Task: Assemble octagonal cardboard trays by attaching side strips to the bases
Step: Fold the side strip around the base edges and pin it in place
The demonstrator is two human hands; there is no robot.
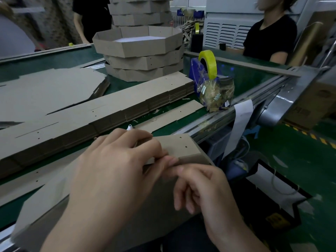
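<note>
A long brown cardboard side strip (183, 146) with small punched holes lies at the near table edge. My left hand (112, 160) lies over it with curled fingers and grips its folded end, with the white tip of a pen (129, 127) showing behind the knuckles. My right hand (200, 186) meets it from the right, its forefinger and thumb pinching the strip's edge at the fold. A large cardboard piece (45, 197) lies under both hands. Much of the strip is hidden by my hands.
A thick stack of side strips (101, 113) runs diagonally across the green table. Flat octagonal bases (45, 88) lie at left. Finished trays (140, 51) are stacked behind. A blue tape dispenser with yellow tape (207, 70) stands right. One person sits at the far right and another stands at the back.
</note>
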